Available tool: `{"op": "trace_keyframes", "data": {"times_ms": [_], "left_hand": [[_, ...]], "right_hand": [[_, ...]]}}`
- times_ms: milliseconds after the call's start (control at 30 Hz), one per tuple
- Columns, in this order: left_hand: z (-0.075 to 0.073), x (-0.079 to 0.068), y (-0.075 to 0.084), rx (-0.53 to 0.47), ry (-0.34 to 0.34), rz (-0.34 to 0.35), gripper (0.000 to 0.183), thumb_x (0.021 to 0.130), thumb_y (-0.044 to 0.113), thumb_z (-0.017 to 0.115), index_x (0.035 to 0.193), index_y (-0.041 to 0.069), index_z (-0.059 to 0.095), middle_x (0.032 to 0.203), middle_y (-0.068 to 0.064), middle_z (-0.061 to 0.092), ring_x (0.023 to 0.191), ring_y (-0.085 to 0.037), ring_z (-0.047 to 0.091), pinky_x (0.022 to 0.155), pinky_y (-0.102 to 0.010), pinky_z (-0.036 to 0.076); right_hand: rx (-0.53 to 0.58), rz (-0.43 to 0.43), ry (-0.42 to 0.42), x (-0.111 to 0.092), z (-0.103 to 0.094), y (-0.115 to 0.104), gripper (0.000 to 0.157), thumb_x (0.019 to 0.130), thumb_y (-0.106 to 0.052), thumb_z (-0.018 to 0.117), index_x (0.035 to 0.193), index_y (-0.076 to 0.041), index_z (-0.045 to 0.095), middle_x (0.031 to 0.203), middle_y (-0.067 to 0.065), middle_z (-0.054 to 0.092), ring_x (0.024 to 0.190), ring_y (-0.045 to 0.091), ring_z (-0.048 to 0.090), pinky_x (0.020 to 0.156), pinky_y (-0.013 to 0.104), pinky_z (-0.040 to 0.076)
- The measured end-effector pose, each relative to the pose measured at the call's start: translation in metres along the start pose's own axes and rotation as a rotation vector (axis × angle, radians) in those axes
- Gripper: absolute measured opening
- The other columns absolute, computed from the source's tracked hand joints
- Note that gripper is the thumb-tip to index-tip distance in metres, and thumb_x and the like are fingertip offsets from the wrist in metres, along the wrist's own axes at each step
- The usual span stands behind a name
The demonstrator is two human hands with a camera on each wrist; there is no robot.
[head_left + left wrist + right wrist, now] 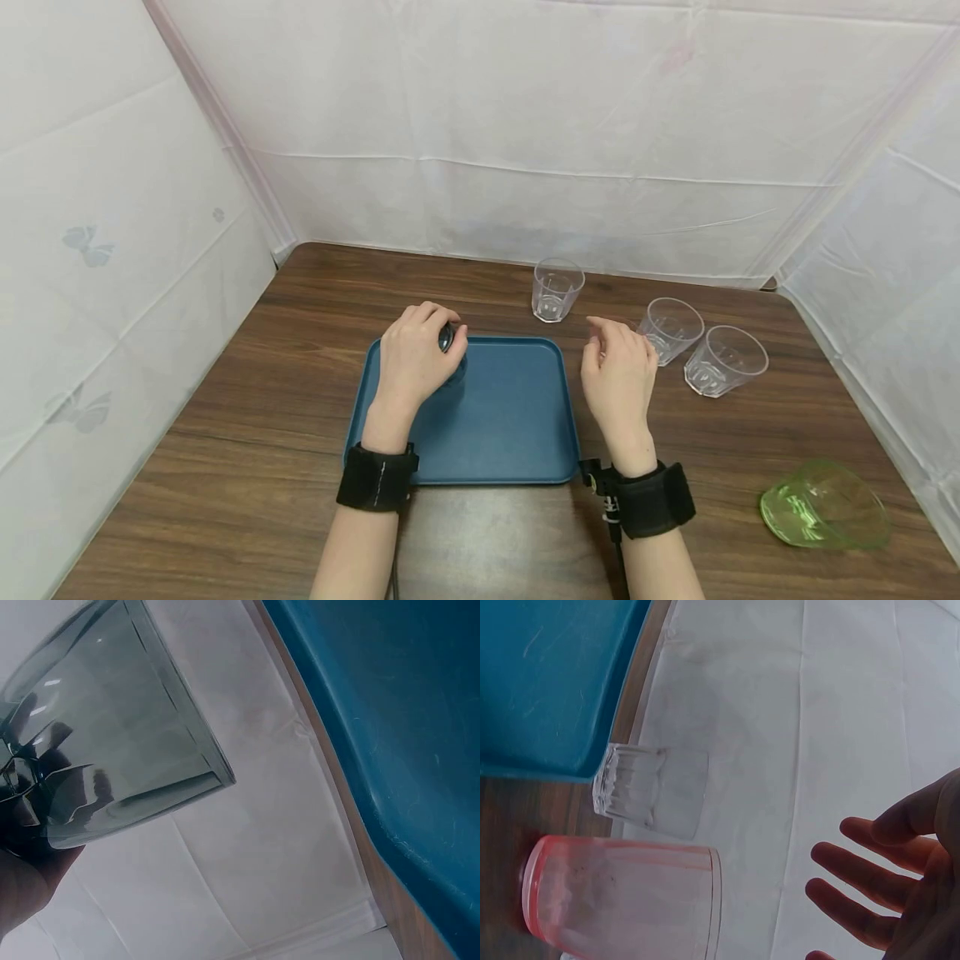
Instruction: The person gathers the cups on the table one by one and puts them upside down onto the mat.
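My left hand (pixel 416 354) grips a dark grey see-through cup (pixel 127 735) over the left part of the blue tray (pixel 498 408). In the left wrist view the cup is upside down, its faceted base by the fingers and its rim towards the tray; the head view shows little of it. Just right of the tray is my right hand (pixel 618 375), its fingers loosely bent around nothing. A pink-tinted cup (pixel 630 892) stands upright below that hand in the right wrist view, hidden in the head view. Behind it stands a clear cup (pixel 557 292).
Two more clear cups (pixel 671 329) stand close together right of my right hand. A green cup (pixel 825 507) is at the table's right front; whether it stands or lies I cannot tell. White sheeting (pixel 525 108) encloses the back and sides of the wooden table (pixel 217 450).
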State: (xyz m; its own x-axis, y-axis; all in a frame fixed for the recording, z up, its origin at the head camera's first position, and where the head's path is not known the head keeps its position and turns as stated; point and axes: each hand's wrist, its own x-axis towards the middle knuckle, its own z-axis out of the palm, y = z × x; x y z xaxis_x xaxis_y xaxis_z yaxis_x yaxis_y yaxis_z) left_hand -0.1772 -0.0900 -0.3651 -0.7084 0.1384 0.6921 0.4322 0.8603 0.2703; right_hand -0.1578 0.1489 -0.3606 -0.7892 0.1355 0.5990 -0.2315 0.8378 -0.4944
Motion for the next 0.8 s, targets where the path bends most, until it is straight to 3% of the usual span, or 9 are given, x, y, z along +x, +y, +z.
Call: {"op": "trace_keyframes", "data": {"times_ms": [800], "left_hand": [[0.003, -0.003, -0.011, 0.022, -0.059, -0.051, 0.016, 0.085, 0.025, 0.058, 0.088, 0.012, 0.067, 0.089, -0.005, 0.061, 0.086, -0.024, 0.055, 0.066, -0.039, 0.049]], "right_hand": [[-0.038, 0.108, 0.004, 0.008, -0.019, 0.019, 0.027, 0.088, -0.01, 0.046, 0.108, -0.003, 0.062, 0.106, 0.017, 0.062, 0.099, 0.035, 0.051, 0.092, 0.057, 0.031]]}}
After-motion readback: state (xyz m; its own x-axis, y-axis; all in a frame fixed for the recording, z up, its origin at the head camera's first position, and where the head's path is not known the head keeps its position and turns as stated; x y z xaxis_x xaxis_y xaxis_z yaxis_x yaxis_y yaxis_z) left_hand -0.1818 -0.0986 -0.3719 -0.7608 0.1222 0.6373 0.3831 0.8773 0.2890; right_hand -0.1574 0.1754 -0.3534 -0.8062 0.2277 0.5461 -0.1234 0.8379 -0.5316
